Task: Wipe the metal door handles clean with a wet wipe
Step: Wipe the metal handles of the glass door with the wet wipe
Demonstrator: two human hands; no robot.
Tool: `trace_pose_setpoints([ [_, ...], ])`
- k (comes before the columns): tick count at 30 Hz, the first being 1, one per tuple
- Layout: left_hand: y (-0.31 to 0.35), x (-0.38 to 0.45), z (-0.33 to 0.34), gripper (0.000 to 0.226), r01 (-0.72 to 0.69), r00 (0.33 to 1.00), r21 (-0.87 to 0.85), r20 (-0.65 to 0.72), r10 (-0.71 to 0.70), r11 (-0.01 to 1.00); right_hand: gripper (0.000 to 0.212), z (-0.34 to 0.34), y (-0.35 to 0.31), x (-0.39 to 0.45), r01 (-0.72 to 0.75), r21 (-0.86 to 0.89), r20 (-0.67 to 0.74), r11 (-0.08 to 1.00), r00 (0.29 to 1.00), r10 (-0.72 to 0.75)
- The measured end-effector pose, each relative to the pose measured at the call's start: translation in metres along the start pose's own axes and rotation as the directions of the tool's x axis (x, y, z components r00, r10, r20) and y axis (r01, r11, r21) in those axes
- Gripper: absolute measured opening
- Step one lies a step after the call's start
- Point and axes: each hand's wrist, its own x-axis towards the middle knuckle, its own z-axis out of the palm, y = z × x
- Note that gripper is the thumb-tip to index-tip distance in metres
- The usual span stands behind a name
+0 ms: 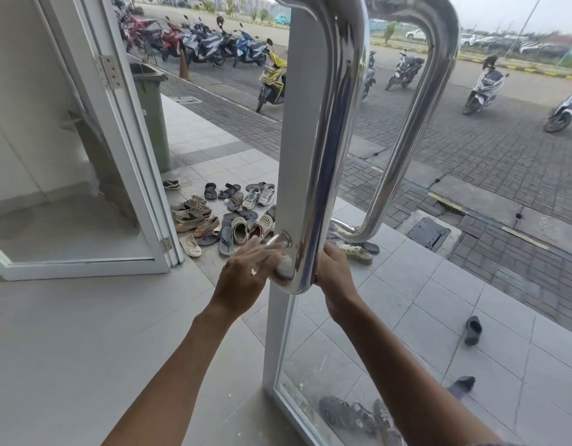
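While the glass door [280, 333] stands ajar, the lower bend of the near metal handle [333, 130] is worked at by both hands. A white wet wipe [285, 267] is pinched in the curled fingers of the left hand [246, 278] and pressed against the short stub that joins the handle to the door frame, just under the round mount. The right hand [334, 272] is wrapped round the handle's bottom curve from the far side, touching the metal. A second handle [416, 123] is seen through the glass on the outer face. Shoes [220, 217] are scattered on the tiled step beyond the door's edge.
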Motion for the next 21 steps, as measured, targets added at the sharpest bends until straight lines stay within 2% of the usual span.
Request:
trace_pose_setpoints([
  [4,0.002,0.011,-0.001,0.039,0.017,0.998,0.181,0.055,-0.027,0.983,0.030,-0.002,0.000,-0.001,-0.013,0.025,-0.002,1.000,1.000,0.013],
  [9,-0.001,0.017,0.000,0.041,0.048,0.990,0.253,0.116,-0.080,0.966,0.031,-0.001,0.001,-0.004,-0.022,0.013,-0.003,1.000,1.000,0.022],
  [15,0.005,-0.002,0.007,0.040,-0.019,0.993,0.155,0.119,0.001,0.988,0.029,-0.001,0.003,-0.009,-0.050,0.034,0.000,0.998,0.999,0.050],
  [21,0.018,-0.022,0.017,0.034,0.008,0.994,0.018,0.112,-0.010,1.000,0.017,-0.007,0.003,-0.008,-0.022,0.020,0.022,1.000,1.000,0.022],
])
